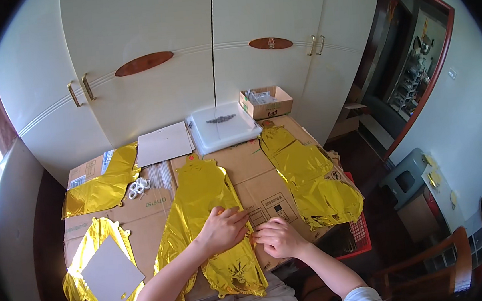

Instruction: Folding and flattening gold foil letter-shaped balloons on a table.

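One gold foil, upper left, flat on the cardboard-topped counter, beside its left edge. Below it, lower foil, also gold, with a grey card lying tilted across it, small cutout near the card's bottom corner. White rings in a small cluster just right of the upper-left foil; thin white sticks bundled next to them. Grey card stack behind the sticks, at the back of the counter.

Middle foil, gold, large, creased, runs from mid-counter to the front edge, directly before the person. Left hand lies over its right part, palm down, fingers bent and close together, tips toward the foil's right edge. Clear bag stack at the back. Right hand just beside the left, not spread: fingers curled, tips and thumb at that same edge. Cannot tell if either hand is pinching it; contact points hidden.

Open carton behind, clear plastic pieces inside. Right foil, gold, spread along the counter's right side, wrinkled. Red crate partly under it, lower. Farther right: grey stool, wooden chair.
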A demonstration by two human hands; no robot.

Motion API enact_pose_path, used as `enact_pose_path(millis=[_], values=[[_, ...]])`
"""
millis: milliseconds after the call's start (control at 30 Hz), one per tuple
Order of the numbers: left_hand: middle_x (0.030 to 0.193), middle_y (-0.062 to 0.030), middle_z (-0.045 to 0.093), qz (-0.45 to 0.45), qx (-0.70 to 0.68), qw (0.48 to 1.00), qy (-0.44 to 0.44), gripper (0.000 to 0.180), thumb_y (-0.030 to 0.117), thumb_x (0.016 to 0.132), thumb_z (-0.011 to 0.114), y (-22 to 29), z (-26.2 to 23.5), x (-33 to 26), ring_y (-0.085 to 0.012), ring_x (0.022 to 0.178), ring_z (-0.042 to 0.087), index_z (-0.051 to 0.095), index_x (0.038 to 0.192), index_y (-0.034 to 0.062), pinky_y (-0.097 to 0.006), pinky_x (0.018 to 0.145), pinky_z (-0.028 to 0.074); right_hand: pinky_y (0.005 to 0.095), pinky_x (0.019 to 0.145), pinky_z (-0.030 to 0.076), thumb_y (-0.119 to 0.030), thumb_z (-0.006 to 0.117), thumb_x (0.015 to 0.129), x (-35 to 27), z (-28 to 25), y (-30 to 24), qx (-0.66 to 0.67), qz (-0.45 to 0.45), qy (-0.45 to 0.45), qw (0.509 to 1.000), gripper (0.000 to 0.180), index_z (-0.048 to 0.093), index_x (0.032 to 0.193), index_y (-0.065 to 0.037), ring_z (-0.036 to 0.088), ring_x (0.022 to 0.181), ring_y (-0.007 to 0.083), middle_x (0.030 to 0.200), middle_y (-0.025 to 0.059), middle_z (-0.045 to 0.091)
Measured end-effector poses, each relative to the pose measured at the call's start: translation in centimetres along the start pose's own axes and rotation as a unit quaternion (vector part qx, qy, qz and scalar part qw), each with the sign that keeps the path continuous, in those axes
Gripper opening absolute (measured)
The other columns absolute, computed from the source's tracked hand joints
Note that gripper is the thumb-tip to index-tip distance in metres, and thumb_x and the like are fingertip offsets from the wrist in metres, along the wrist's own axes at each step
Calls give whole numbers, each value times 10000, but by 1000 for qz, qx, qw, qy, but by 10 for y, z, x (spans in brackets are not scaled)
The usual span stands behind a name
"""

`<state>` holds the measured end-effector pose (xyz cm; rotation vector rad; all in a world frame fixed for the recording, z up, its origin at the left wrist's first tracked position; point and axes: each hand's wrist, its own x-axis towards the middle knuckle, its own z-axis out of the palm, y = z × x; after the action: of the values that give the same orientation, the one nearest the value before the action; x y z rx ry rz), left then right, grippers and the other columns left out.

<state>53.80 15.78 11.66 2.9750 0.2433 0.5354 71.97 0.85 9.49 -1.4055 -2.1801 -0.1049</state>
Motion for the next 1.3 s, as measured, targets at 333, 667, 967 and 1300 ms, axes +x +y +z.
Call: enact_pose_path(millis=[333,667,967,1300], values=[[1235,-30,638,-38,86,995,29,367,323,898,575,-28,17,16,-192,1216,508,677,1128,56,-429,996,374,357,945,421,-98,640,738,1,0,1,16,2,-1,1000,183,720,901,-84,613,1059,158,1018,-4,705],[1287,-78,604,-97,125,987,24,520,441,946,472,-38,23,31,-172,1260,482,619,1208,16,-463,1015,351,360,957,414,-102,637,736,-1,1,2,24,6,-4,1000,191,723,905,-80,611,1066,155,1021,-1,706],[1320,-26,591,-139,87,986,-4,503,449,966,439,-57,23,43,-174,1225,507,601,1251,67,-496,993,351,361,952,416,-94,639,729,0,0,3,31,5,-3,999,205,723,916,-79,616,1052,160,1013,6,707],[1446,-40,490,-167,73,979,-91,836,671,816,536,-82,16,51,-235,1339,425,459,1423,102,-525,1073,283,361,962,408,-99,637,735,0,1,3,28,7,-7,1000,200,723,916,-82,613,1053,158,1010,4,705]])
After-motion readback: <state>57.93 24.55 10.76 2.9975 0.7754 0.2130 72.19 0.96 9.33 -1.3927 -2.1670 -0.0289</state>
